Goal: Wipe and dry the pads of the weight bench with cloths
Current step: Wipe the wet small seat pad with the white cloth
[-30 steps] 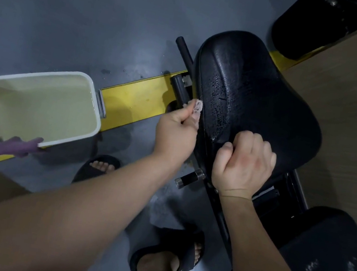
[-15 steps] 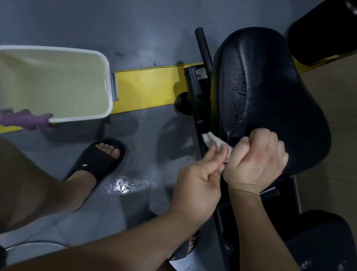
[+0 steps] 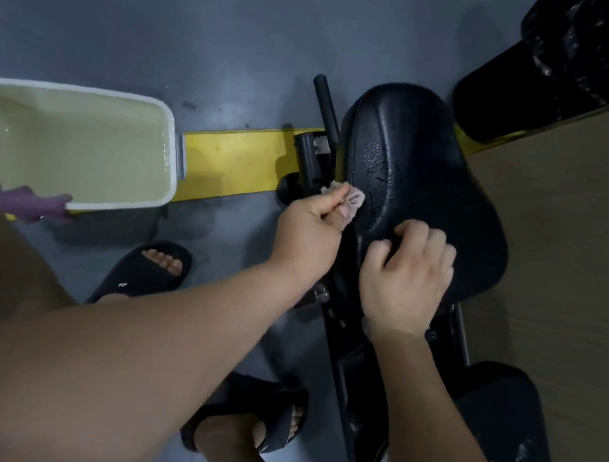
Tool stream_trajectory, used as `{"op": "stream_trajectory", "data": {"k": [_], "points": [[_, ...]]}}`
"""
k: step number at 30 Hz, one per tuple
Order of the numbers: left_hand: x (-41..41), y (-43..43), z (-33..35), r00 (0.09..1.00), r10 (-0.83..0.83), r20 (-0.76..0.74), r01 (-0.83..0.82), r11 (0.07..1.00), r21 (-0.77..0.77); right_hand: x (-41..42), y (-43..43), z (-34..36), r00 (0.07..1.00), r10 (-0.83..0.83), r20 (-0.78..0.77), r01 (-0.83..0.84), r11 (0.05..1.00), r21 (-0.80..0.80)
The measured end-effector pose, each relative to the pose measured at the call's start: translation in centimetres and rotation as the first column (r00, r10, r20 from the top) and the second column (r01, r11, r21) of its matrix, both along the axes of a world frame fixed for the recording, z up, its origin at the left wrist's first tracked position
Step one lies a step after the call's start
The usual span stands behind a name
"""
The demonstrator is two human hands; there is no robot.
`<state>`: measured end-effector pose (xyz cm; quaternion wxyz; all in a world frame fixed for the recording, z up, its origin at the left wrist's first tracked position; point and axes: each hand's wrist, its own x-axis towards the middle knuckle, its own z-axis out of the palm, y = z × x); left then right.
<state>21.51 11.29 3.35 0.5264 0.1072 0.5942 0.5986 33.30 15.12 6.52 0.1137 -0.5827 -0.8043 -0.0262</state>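
Left grip (image 3: 307, 227) pinching cloth (image 3: 353, 198) at seat pad (image 3: 426, 179) edge, right grip (image 3: 408, 277) curled on pad, contents unclear

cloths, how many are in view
2: a pale cloth pinched by the left hand at the seat pad's edge; a purple cloth on the tub's near rim. The right hand may hide another.

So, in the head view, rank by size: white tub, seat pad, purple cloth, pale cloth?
1. Seat pad and white tub, about alike.
2. Purple cloth.
3. Pale cloth, partly hidden in the left hand.
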Motion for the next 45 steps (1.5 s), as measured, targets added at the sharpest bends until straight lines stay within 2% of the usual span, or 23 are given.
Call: {"op": "stream_trajectory", "data": {"k": [3,5,11,17,20,23,26,29,33,41,45], "points": [[-1.5,2.6,-0.1,1.0,-0.009,-0.014,0.009,1.0,-0.015,-0.8,0.1,-0.4,0.998,-0.064,0.0,0.064,0.996,-0.062],[-2.4,3.7,-0.7,0.996,-0.001,-0.084,-0.001,1.0,-0.027,-1.0,0.1,-1.0,0.999,-0.047,0.012,0.048,0.998,-0.047],[-6.9,10.0,-2.0,1.0,0.027,0.007,-0.027,1.0,-0.011,-1.1,0.3,-2.1,0.996,-0.069,0.053,0.068,0.998,0.014],[-3.6,8.1,-1.9,0.994,0.069,-0.08,-0.069,0.998,0.01,-1.3,0.4,-2.2,0.994,-0.075,0.077,0.072,0.997,0.039],[-6.2,11.5,-2.7,0.992,0.093,-0.087,-0.093,0.996,0.003,-1.3,0.5,-2.5,0.994,-0.085,0.069,0.079,0.994,0.075],[-9.5,14.5,-2.1,0.985,-0.051,-0.166,0.061,0.997,0.056,-1.3,0.5,-2.7,0.996,-0.076,0.057,0.07,0.993,0.093],[-10.2,13.3,-2.9,0.952,-0.17,-0.256,0.201,0.975,0.1,-1.6,0.4,-2.6,0.995,-0.081,0.059,0.075,0.993,0.094],[-9.5,11.5,-3.5,0.95,-0.188,-0.248,0.207,0.977,0.053,-1.6,0.5,-2.4,0.995,-0.081,0.063,0.074,0.992,0.101],[-11.0,16.0,-3.1,0.956,-0.2,-0.215,0.206,0.978,0.005,-1.3,0.5,-2.6,0.995,-0.074,0.064,0.065,0.989,0.133],[-12.3,15.8,-4.1,0.928,-0.262,-0.266,0.289,0.955,0.064,-1.6,0.5,-2.6,0.994,-0.077,0.081,0.065,0.988,0.143],[-12.7,19.6,-2.9,0.898,-0.359,-0.253,0.382,0.923,0.046,-1.4,0.6,-2.7,0.993,-0.079,0.092,0.066,0.988,0.137]]}}
